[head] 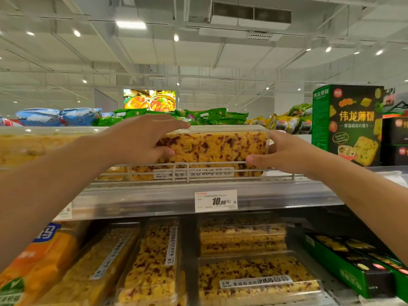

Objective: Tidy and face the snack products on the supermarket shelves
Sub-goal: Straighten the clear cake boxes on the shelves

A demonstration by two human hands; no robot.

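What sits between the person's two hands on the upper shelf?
In the head view, a clear plastic box of yellow, red-speckled snack cake sits between the left hand and right hand, both gripping its ends.

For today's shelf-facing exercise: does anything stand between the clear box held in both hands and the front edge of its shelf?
Only the white wire rail crosses in front of the clear snack box. The left hand and right hand already grip its ends.
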